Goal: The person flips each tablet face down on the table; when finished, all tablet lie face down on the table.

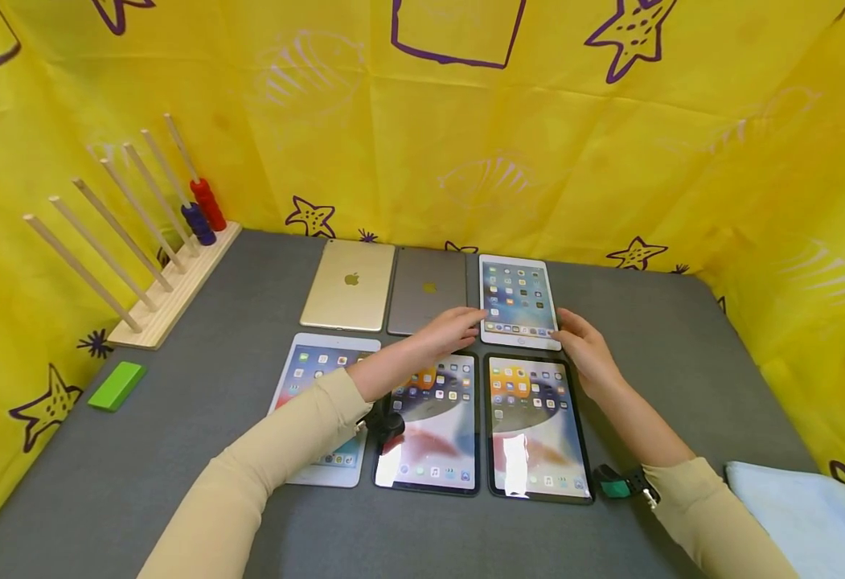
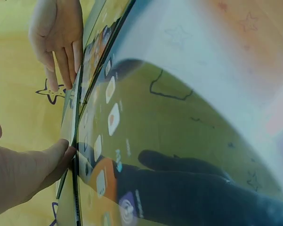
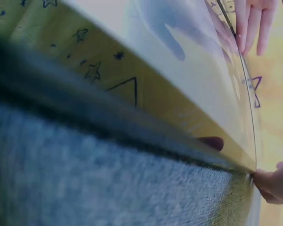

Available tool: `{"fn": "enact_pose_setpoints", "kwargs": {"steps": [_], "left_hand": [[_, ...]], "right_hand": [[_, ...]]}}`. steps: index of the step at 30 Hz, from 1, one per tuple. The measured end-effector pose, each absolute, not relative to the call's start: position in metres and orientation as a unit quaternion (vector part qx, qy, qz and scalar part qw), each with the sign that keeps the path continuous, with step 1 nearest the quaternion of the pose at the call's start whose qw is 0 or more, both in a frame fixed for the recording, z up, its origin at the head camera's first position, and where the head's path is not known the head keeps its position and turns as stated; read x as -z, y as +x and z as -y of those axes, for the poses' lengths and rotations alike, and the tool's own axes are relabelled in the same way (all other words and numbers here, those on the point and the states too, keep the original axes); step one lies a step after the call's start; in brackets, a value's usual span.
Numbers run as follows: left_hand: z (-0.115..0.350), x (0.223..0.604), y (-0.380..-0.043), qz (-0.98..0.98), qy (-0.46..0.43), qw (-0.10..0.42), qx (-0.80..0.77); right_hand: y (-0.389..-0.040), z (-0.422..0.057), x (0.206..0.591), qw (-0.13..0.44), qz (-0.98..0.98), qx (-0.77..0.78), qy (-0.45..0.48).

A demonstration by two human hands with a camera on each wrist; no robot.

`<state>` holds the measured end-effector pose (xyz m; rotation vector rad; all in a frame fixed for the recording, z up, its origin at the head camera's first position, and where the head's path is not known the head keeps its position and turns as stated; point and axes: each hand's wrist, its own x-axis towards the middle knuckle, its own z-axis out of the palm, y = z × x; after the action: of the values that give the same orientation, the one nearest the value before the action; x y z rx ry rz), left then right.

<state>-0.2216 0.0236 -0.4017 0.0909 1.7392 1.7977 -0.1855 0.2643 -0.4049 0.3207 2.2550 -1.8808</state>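
Note:
A small white tablet [image 1: 518, 297] lies screen-up in the back row, at the right end, its icons lit. My left hand [image 1: 454, 328] reaches across to its left edge, fingertips touching there. At the lower right corner, the fingertips of my right hand [image 1: 587, 350] touch the tablet's side. Fingers of both hands look mostly straight in the left wrist view, where the right hand [image 2: 59, 35] is above and the left hand [image 2: 23, 172] below. Beneath my wrists lie two black-framed tablets, the middle one [image 1: 432, 434] and the right one [image 1: 538, 426], both lit.
Left of the white tablet lie a grey tablet [image 1: 429, 281] and a gold tablet [image 1: 350, 285], backs up. Another white tablet [image 1: 328, 342] is partly under my left sleeve. A wooden peg abacus [image 1: 183, 281], a green block [image 1: 116, 386] and a light blue cloth [image 1: 806, 515] lie around.

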Motion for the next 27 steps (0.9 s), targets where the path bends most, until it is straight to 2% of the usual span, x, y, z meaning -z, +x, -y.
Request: {"fn": "enact_pose_setpoints", "kwargs": {"steps": [6, 18, 27], "left_hand": [[-0.028, 0.402, -0.226, -0.631, 0.009, 0.317, -0.708], [-0.035, 0.399, -0.226, -0.593, -0.068, 0.283, -0.751], [-0.037, 0.408, -0.229, -0.635, -0.039, 0.258, -0.727]], "right_hand": [[-0.187, -0.263, 0.407, 0.107, -0.751, 0.643, 0.108], [-0.188, -0.267, 0.409, 0.111, -0.751, 0.645, 0.088], [-0.189, -0.268, 0.409, 0.127, -0.76, 0.633, 0.074]]}}
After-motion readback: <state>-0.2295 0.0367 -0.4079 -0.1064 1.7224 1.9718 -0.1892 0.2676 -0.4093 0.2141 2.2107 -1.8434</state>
